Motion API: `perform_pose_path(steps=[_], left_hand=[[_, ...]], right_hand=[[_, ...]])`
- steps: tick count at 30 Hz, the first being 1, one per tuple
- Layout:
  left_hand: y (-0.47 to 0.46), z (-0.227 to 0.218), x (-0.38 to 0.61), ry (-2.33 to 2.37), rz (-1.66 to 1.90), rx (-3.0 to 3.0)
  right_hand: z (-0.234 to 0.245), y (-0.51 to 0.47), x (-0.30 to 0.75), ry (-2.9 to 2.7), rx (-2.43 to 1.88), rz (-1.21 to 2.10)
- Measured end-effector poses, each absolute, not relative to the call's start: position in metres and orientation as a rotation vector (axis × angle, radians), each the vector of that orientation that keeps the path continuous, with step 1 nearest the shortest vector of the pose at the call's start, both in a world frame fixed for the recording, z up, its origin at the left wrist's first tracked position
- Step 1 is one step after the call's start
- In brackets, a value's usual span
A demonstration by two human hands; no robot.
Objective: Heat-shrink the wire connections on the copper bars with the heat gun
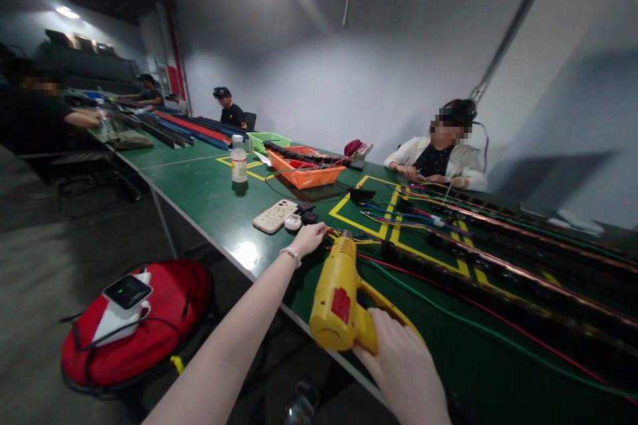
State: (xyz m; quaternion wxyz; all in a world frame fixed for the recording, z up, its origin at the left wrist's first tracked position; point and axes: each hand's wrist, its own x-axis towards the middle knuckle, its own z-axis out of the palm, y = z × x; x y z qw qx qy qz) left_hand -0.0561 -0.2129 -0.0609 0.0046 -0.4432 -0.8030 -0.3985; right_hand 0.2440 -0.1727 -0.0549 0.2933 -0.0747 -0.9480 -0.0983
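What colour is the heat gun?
The heat gun is yellow, with a red patch on its body; the head view, the only one, shows it.

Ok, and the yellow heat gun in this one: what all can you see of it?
The heat gun has a yellow, plastic-looking body with a red patch near its rear, slots toward the front, and a short dark nozzle. The right hand grips its looped handle. It is held at the near edge of the green table, nozzle pointing away from the wearer, toward wires beside the left hand. Whether it is switched on cannot be told.
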Motion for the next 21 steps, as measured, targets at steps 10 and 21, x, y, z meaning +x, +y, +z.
perform_pose_path(steps=[10,21], left_hand=[[-0.215,-0.062,-0.058,-2.536,-1.263,-1.449],[-0.216,-0.067,-0.063,-2.448,-1.323,-1.510]], right_hand=[[-0.041,-0.195,0.229,-2.591,-0.341,-0.193],[-0.040,-0.176,0.251,-2.641,-0.354,-0.202]])
